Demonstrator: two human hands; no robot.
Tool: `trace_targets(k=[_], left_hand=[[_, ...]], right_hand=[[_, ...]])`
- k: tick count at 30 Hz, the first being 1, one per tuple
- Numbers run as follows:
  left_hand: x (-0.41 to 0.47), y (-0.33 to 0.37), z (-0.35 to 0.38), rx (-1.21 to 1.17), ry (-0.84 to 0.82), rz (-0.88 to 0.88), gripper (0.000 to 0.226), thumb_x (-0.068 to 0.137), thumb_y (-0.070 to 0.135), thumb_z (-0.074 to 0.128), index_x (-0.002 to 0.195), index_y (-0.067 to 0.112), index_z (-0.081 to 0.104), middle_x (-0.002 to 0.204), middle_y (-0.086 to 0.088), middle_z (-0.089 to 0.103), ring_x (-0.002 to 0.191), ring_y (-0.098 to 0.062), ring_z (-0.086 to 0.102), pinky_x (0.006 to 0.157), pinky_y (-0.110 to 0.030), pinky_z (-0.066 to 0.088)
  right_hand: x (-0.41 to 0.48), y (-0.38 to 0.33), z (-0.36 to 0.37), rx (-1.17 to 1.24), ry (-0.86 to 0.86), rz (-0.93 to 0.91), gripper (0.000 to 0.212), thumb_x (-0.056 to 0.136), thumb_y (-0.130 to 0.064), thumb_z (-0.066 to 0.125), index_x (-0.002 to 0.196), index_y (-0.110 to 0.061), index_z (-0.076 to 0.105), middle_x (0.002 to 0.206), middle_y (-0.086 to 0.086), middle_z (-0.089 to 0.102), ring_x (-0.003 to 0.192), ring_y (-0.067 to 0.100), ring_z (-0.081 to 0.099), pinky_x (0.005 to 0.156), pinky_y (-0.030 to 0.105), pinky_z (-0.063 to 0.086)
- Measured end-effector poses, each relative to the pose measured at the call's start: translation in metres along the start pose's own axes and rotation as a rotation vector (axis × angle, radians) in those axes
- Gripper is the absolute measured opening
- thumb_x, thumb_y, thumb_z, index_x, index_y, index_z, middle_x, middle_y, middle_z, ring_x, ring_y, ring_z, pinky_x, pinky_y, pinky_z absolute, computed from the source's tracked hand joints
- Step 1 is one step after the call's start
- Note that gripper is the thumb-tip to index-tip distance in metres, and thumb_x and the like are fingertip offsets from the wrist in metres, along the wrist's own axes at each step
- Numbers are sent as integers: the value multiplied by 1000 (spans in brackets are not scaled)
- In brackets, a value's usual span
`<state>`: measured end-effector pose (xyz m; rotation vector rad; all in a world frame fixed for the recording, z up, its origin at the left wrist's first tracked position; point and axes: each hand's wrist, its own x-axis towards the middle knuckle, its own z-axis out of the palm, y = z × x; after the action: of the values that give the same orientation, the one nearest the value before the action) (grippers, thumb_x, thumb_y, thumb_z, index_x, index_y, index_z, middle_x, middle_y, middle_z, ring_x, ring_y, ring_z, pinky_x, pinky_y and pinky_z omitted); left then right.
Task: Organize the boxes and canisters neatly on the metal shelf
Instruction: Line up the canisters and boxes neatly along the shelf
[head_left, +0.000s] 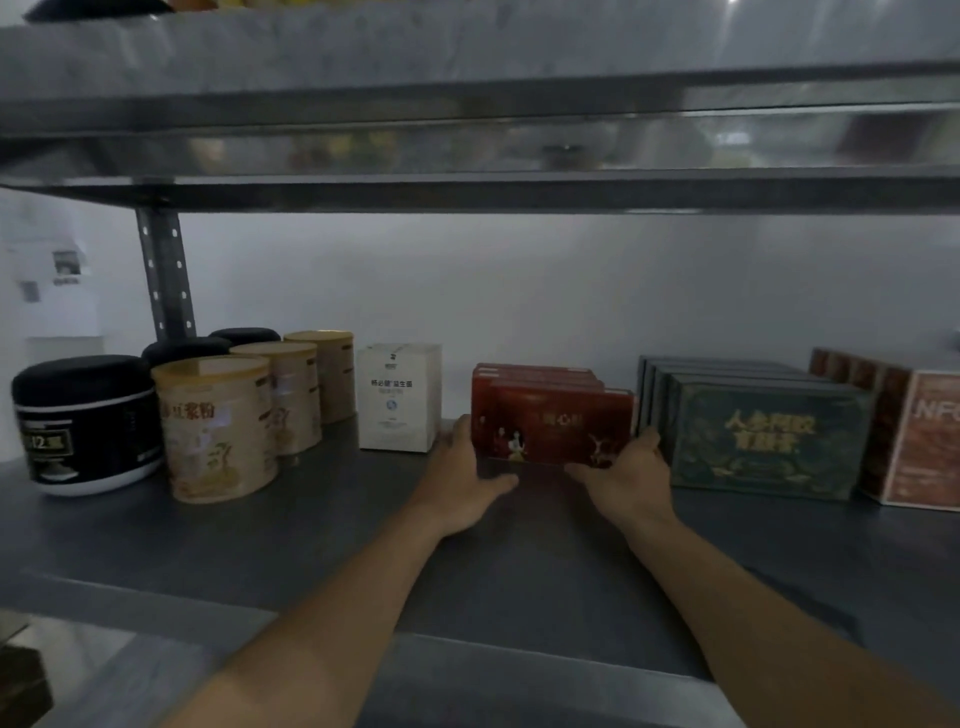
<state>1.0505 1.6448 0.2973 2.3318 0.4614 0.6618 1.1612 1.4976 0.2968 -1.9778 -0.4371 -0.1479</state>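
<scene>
Two bare forearms reach in from the bottom edge across the grey metal shelf (260, 551). The left hand (465, 483) grips the lower left corner of a red box (558, 428), thumb laid along its bottom front and fingers wrapped round its side. The right hand (626, 475) grips the lower right corner the same way. The red box stands upright at mid-shelf, foremost in a row of like ones packed face to back. Just right of it stands a row of green boxes (769, 441), then brown boxes (919, 441) cut off by the frame's edge. To the left, a little apart, stands a white box (397, 400), then three beige tins (221, 431) in a file and three black-lidded jars (85, 426), the rear two mostly hidden. Every box, tin and jar is closed, so no contents show. Most print is too blurred to read. Behind is a pale wall, and a post (166, 275) meets the upper shelf (467, 130)
</scene>
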Motion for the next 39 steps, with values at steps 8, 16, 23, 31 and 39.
trace_targets(k=[8, 16, 23, 31, 39], left_hand=[[43, -16, 16, -68, -35, -69, 123, 81, 49, 73, 152, 16, -22, 164, -5, -6, 151, -23, 1, 122, -42, 10], [74, -25, 23, -296, 44, -53, 98, 73, 42, 82, 145, 25, 18, 139, 4, 49, 122, -12, 50, 92, -21, 37], [86, -29, 25, -378, 40, -34, 87, 75, 36, 83, 141, 28, 26, 123, 13, 51, 112, -7, 49, 94, -25, 39], [101, -40, 25, -490, 3, -93, 123, 47, 34, 97, 147, 28, 27, 129, 10, 58, 118, -9, 54, 103, -35, 45], [108, -38, 24, -556, 4, -68, 87, 51, 20, 96, 124, 31, 51, 111, 12, 68, 103, -5, 63, 85, -27, 52]], right_hand=[[27, 6, 6, 74, -25, 0, 102, 74, -30, 87, 148, -4, 22, 144, 16, 47, 128, 32, 52, 102, 33, 43], [43, 7, 15, 161, -87, -48, 92, 78, -25, 84, 148, -11, 26, 137, 8, 56, 120, 24, 57, 92, 23, 40], [60, 13, 20, 149, -117, -37, 105, 68, -30, 90, 151, -10, 29, 136, 6, 58, 120, 22, 58, 102, 32, 46], [77, 17, 20, 253, -197, 5, 103, 56, -5, 91, 144, -16, 42, 121, 1, 66, 112, 20, 62, 100, 41, 51], [83, 12, 26, 379, -291, -22, 80, 60, 11, 82, 123, -29, 53, 110, -3, 69, 103, 16, 64, 78, 32, 55]])
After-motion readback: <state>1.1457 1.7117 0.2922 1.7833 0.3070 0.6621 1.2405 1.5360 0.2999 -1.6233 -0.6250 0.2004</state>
